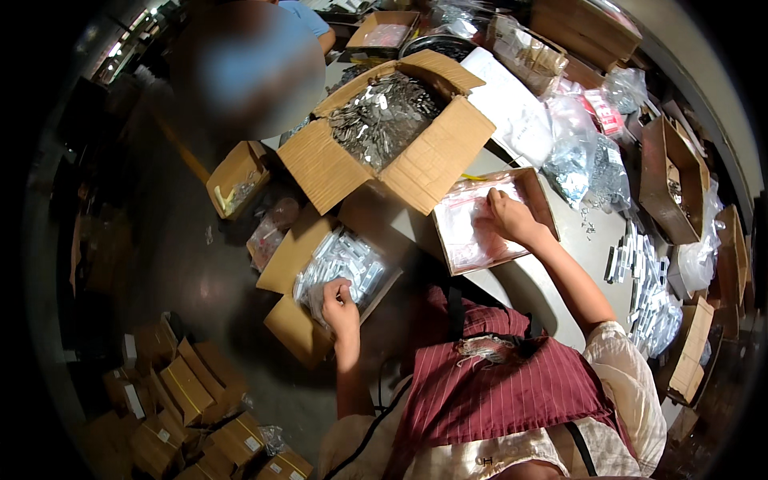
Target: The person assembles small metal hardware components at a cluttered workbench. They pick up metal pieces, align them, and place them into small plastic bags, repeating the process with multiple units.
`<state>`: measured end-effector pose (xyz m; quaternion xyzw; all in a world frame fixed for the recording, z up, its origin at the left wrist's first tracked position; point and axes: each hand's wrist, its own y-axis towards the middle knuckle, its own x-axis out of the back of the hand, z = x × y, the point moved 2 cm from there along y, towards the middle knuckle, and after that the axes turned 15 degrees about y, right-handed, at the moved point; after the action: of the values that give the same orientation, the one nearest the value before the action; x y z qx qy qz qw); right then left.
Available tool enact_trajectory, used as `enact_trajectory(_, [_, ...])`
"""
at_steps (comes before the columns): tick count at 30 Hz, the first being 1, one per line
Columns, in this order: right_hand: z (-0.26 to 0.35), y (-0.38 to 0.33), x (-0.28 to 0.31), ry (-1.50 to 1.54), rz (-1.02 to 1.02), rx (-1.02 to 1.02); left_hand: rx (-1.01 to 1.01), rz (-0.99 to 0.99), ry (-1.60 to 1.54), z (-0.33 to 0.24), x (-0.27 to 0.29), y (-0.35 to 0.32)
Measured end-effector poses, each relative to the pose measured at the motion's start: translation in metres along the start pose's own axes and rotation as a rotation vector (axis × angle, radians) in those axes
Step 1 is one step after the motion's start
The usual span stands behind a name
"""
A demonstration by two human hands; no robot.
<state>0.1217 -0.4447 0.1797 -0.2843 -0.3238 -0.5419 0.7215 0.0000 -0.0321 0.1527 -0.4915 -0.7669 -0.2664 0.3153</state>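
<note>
At seven o'clock: left hand [342, 308], fingers curled narrow, over silvery packets [344, 260] inside a flapped carton [298, 326]. At three o'clock: right hand [514, 218], fingers bunched, touching clear plastic bags [464, 224] in a shallow box [546, 204]; whether either hand grips anything, the view does not tell. At twelve o'clock: large carton [444, 152], open, holding metal parts [384, 116].

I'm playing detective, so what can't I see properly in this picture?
All in the head view:
Left hand: curled fingers hide whether its grip holds any silver pieces.
Right hand: its back hides its palm over the plastic bags.
Big carton: shiny metal pieces cover its bottom.
Person opposite: mostly blurred out.
</note>
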Motion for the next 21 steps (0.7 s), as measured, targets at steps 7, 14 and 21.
enact_trajectory(7, [0.027, -0.019, 0.039, 0.379, -0.080, 0.001, -0.307, 0.187, -0.257, -0.118, -0.016, 0.009])
enact_trajectory(14, [0.070, -0.088, 0.066, 0.221, -0.416, 0.414, -0.834, 0.170, -0.119, -0.241, -0.052, 0.013])
enact_trajectory(21, [0.089, -0.146, 0.080, -0.048, -0.526, 0.573, -0.487, 1.086, -0.447, -0.265, -0.091, -0.024])
